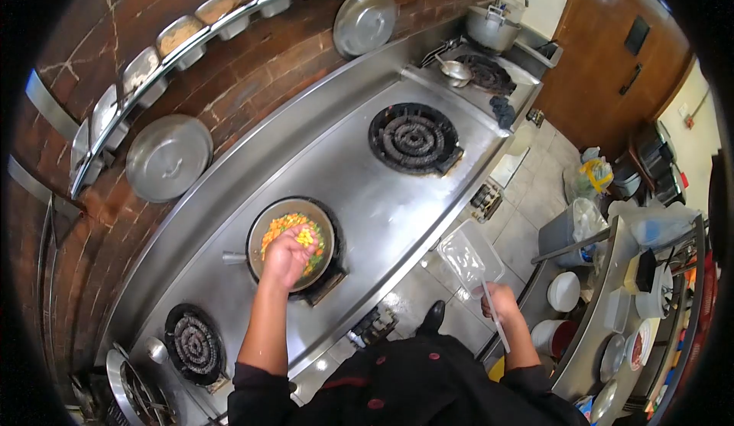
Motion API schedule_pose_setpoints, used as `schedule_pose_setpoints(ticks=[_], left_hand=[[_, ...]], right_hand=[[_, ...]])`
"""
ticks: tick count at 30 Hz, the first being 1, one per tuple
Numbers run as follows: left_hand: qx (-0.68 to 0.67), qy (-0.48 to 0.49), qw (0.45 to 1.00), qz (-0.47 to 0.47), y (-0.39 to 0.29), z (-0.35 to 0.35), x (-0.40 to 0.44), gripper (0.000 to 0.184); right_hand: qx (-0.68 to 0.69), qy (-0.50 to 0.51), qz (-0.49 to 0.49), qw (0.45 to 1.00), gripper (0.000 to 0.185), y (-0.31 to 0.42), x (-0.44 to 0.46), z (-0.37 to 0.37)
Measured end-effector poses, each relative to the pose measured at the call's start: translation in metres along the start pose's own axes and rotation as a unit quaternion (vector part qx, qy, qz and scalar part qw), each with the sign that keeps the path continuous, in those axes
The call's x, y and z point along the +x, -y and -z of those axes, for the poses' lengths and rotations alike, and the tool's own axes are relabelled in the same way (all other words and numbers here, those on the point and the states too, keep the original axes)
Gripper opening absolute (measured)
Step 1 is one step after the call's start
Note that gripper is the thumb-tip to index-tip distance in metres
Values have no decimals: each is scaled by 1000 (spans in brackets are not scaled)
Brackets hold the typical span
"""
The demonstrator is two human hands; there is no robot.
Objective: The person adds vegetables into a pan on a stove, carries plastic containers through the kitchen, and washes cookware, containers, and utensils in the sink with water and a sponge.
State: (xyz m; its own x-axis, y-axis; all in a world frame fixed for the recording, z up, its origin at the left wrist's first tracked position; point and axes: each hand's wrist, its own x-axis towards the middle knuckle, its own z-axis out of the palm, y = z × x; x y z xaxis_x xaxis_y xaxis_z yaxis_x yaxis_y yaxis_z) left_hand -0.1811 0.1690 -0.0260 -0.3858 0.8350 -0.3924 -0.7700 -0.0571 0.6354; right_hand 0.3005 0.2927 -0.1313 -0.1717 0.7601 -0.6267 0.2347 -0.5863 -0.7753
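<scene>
Over the pan (258,231), my left hand (284,259) is curled around some yellow corn kernels (306,237). Diced orange and green vegetables (284,224) lie in the pan beneath it; my hand covers part of them. The pan sits on a burner, its handle (235,258) pointing left. Off the stove's front edge, my right hand (500,302) grips a clear plastic container (468,252). A long pale flat piece (494,315) also runs through this hand; whether it is a lid seen edge-on, I cannot tell.
Bare black burners (414,137) (194,342) flank the pan. A ladle (456,73) rests near a large pot (493,28) at the far right. Metal trays (180,36) line a wall rack. On my right stands a shelf (589,311) with bowls and containers.
</scene>
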Motion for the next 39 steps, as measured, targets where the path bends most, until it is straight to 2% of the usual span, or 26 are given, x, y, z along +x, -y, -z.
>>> schedule_pose_setpoints(ticks=[2,4,6,7,8,9,11,12,14,15,18,20,21,22,24,26,28,30,31,33,34,35,36,37,38,39], left_hand=[[112,97,989,-15,8,-76,-25,33],[161,183,969,-40,10,-159,-60,27],[228,327,914,-76,6,-243,-107,25],[263,336,896,-119,8,-295,-142,19],[316,461,817,-140,4,-326,-152,25],[342,577,723,-164,1,-357,-162,31],[420,586,682,-119,-6,-413,-194,35],[417,625,622,-223,-2,-431,-191,31],[401,663,543,-324,12,-459,-187,27],[367,654,581,-317,24,-469,-186,26],[289,683,597,-307,59,-499,-162,27],[219,650,710,-162,91,-507,-140,33],[217,613,753,-98,104,-512,-126,35],[214,577,787,-38,122,-516,-109,38],[231,551,800,55,165,-528,-72,40],[225,515,809,173,243,-515,-17,35],[331,464,785,243,321,-491,41,28],[562,463,676,110,371,-496,67,24],[559,500,649,129,395,-500,88,24],[682,557,474,-14,418,-507,137,26],[681,562,469,-18,420,-519,160,26],[708,553,436,-54,427,-537,179,29],[731,543,403,-88,435,-556,196,33],[689,532,481,-101,436,-576,215,35],[685,537,483,-100,441,-595,238,35],[628,539,494,-267,447,-613,264,37]], right_hand=[[-42,-11,17,999,28,-14,32,27],[-102,-31,18,994,28,-13,47,54],[-132,-39,-6,990,28,18,34,69],[-141,-41,-20,989,31,40,24,78],[-187,-43,67,979,32,27,39,98],[-217,-51,62,973,34,36,38,112],[-254,-89,27,963,37,68,24,134],[-240,-80,13,967,38,71,30,152],[-217,-79,2,973,39,66,39,186],[-294,-67,58,952,40,63,43,206],[-301,-116,81,943,35,77,28,239],[-303,-89,96,944,41,49,35,262],[-342,-26,111,933,42,44,38,273],[-325,-32,88,941,42,40,33,279],[-241,-30,10,970,41,46,26,275],[-256,31,4,966,33,89,3,277],[-292,87,101,947,35,51,48,285],[-363,64,193,909,41,49,81,292],[-320,32,146,936,38,63,91,301],[-271,7,106,957,36,94,108,314],[-233,-14,43,971,37,113,122,322],[-197,-37,-25,979,37,130,133,338],[-197,-46,-32,979,37,142,146,354],[-241,-66,41,967,38,150,159,369],[-286,-84,116,947,39,164,167,382],[-291,-89,114,946,39,178,175,398]])
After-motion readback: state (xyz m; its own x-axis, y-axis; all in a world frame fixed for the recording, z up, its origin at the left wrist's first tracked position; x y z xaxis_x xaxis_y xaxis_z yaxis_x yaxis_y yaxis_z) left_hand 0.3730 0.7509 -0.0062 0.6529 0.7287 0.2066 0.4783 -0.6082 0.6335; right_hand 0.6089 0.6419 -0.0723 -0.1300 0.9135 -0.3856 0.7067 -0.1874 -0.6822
